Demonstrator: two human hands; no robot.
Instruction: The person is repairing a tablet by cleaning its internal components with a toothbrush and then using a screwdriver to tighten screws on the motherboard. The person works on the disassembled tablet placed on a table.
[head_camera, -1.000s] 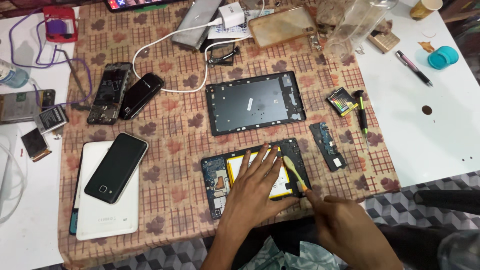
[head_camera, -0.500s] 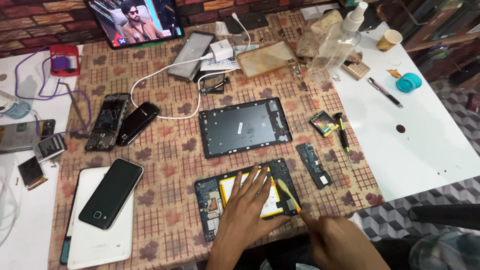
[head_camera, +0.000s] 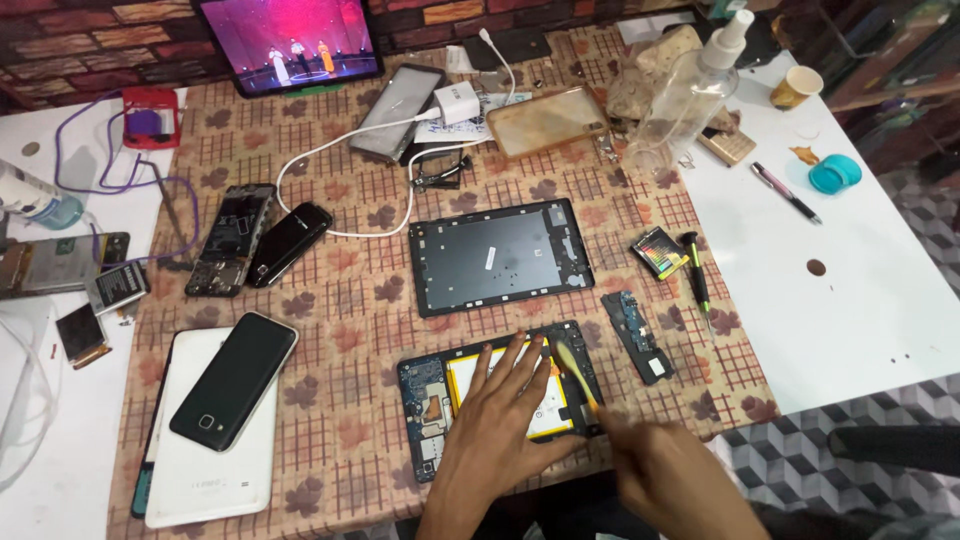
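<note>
I found the table covered with a matt woven cloth (head_camera: 350, 300) in a brown check with leaf prints, its surface soft and dull. Under my left hand (head_camera: 500, 430) the opened tablet (head_camera: 430, 400) showed a bare circuit board and a battery (head_camera: 480, 375) wrapped in yellow and white glossy film. My right hand (head_camera: 680, 480) held a slim yellow tool (head_camera: 575, 368), plastic by its look. The detached back cover (head_camera: 500, 255) looked like dark grey matt plastic. The black phone (head_camera: 235, 380) had a glossy glass face and lay on a smooth white tablet (head_camera: 215, 480). The spray bottle (head_camera: 690, 95) was clear plastic.
</note>
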